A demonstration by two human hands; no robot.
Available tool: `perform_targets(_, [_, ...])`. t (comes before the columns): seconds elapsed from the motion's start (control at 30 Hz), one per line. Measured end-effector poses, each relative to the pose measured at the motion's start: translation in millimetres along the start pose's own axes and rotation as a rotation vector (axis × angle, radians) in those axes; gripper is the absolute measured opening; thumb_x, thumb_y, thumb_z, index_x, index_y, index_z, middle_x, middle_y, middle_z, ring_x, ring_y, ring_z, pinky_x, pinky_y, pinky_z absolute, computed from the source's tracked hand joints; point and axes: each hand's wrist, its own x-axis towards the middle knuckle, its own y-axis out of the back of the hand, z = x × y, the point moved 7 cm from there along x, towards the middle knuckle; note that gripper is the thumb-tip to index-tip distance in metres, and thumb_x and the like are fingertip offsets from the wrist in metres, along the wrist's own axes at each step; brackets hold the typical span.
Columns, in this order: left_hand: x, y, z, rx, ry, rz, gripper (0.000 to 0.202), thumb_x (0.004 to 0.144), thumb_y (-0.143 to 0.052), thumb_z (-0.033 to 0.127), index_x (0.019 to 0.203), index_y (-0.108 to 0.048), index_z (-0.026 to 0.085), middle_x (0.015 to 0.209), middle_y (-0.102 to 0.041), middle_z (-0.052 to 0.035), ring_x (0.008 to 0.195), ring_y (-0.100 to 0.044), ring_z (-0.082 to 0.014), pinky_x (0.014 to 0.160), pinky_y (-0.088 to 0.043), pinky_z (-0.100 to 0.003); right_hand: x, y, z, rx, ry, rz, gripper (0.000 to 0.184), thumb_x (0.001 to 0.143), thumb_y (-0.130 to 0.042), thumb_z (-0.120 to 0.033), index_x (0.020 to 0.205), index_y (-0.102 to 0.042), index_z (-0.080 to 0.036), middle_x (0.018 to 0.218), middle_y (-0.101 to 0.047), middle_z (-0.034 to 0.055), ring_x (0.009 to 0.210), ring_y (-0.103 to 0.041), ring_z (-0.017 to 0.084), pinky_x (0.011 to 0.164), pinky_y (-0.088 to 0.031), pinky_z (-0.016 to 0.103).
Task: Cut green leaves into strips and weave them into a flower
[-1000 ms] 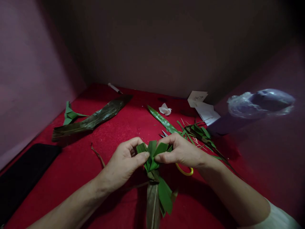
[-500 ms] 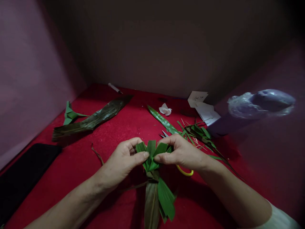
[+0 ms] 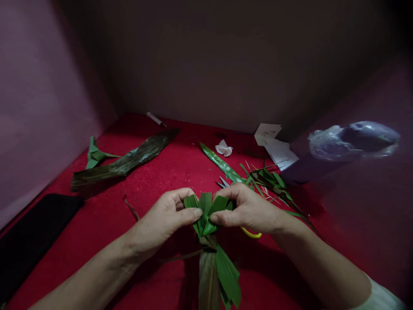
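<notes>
Between my two hands is a folded green leaf bundle (image 3: 205, 206), its strips fanned out at the top. My left hand (image 3: 172, 213) pinches the bundle's left strips between thumb and fingers. On the other side, my right hand (image 3: 243, 206) grips the right strips, its thumb pressed near the centre fold. Below the fold a brown dried leaf (image 3: 209, 275) and a green leaf piece (image 3: 228, 275) hang down toward me. Scissors (image 3: 251, 234) with a yellow handle lie behind my right hand, partly hidden by it.
Leaf scraps and thin sticks (image 3: 269, 181) lie at right, near a plastic-lined purple container (image 3: 318, 165). A long green leaf (image 3: 222, 163), crumpled tissue (image 3: 223, 148) and white papers (image 3: 279, 151) are farther back. Left are a dark leaf (image 3: 129, 161), a folded leaf piece (image 3: 95, 154) and a black object (image 3: 38, 232).
My hands and the leaf bundle have shifted very slightly down, and the hanging leaves have swung a little to the right. My grip looks the same.
</notes>
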Motion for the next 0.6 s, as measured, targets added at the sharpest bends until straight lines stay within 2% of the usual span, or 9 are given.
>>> perform_targets(0.27, [-2.8,0.2,-1.4,0.026,-0.002,0.017,0.008,0.077,-0.063,0.017,0.075,-0.055,0.016,0.069,-0.060,0.0031,0.064,-0.054,-0.0090,0.061,-0.044,-0.021,-0.6,1.4,3.9,-0.048,-0.020,0.005,0.011,0.071,-0.065,-0.020,0.067,-0.062,-0.010,0.058,-0.048,-0.0041,0.053,-0.037,0.006,0.051,-0.031,0.020])
perform_targets(0.6, [-0.4,2.4,-7.1,0.007,0.046,0.001,0.007,0.076,-0.062,0.019,0.077,-0.057,0.015,0.073,-0.062,-0.0001,0.067,-0.055,-0.0117,0.064,-0.043,-0.025,0.5,1.7,5.4,-0.055,-0.015,0.015,0.013,0.071,-0.066,-0.021,0.064,-0.060,-0.012,0.056,-0.046,-0.0053,0.051,-0.036,0.005,0.048,-0.029,0.019])
